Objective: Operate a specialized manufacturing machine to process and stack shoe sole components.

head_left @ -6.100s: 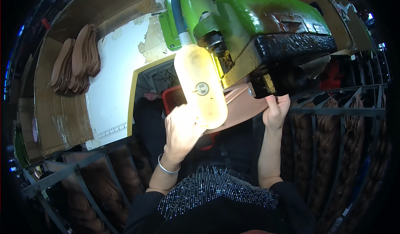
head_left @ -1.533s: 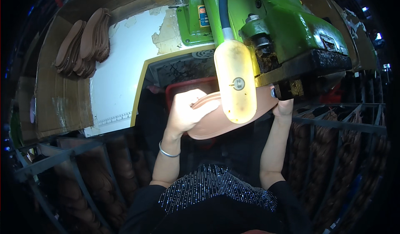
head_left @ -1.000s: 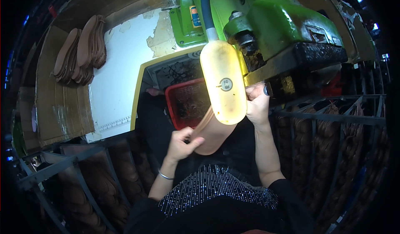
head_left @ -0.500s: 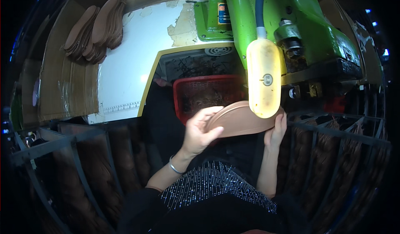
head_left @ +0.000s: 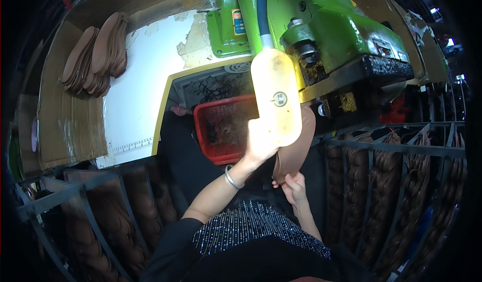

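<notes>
A stack of brown, sole-shaped insoles (head_left: 297,151) stands on a slant in front of me, its upper part partly behind a bright lamp (head_left: 277,101). My right hand (head_left: 294,187) is closed on the stack's lower end, thumb and fingers pinching its edge. On the stack's left side is my left hand (head_left: 260,140), with a silver bangle on the wrist. Its fingers run behind the lamp and into the glare, so their grip is hidden. Below and left of the lamp stands a red plastic basket (head_left: 200,136) with dark scraps in it.
A green machine (head_left: 331,36) rises at the far right. More insole stacks (head_left: 108,46) lean in a cardboard box (head_left: 65,136) beside a white tabletop (head_left: 133,96). Metal racks (head_left: 401,147) filled with brown pieces flank me on both sides.
The insole stack has turned from lying crosswise to nearly upright and lengthwise. My right hand moved down to its lower end; my left hand went behind the lamp. The whole view has shifted.
</notes>
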Tool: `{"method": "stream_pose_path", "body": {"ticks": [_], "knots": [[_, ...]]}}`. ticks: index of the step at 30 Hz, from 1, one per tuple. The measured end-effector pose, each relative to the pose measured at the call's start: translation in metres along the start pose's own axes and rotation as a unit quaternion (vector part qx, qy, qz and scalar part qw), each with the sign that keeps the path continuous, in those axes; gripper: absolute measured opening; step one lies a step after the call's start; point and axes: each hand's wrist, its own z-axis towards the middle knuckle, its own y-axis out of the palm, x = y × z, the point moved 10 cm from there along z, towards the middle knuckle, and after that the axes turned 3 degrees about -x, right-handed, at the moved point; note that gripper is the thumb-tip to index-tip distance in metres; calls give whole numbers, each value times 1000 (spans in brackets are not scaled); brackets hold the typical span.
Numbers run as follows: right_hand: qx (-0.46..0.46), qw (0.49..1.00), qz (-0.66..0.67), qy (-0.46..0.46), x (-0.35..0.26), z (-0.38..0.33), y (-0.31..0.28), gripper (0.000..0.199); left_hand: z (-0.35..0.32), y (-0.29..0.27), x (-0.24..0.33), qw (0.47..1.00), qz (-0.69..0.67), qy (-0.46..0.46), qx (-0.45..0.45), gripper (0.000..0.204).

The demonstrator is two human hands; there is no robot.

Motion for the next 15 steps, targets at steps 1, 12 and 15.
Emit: {"method": "stream_pose_path", "body": {"ticks": [1,12,15], "knots": [[10,1000,-7,-15,-9,-3,1,24,2,-2,4,1000,13,11,1,11],[91,962,-165,-198,-173,-7,-18,23,-15,-25,12,997,-57,-45,21,17],[86,947,-221,-219,-211,17,3,23,-13,-33,29,999,-42,-23,15,21]]}}
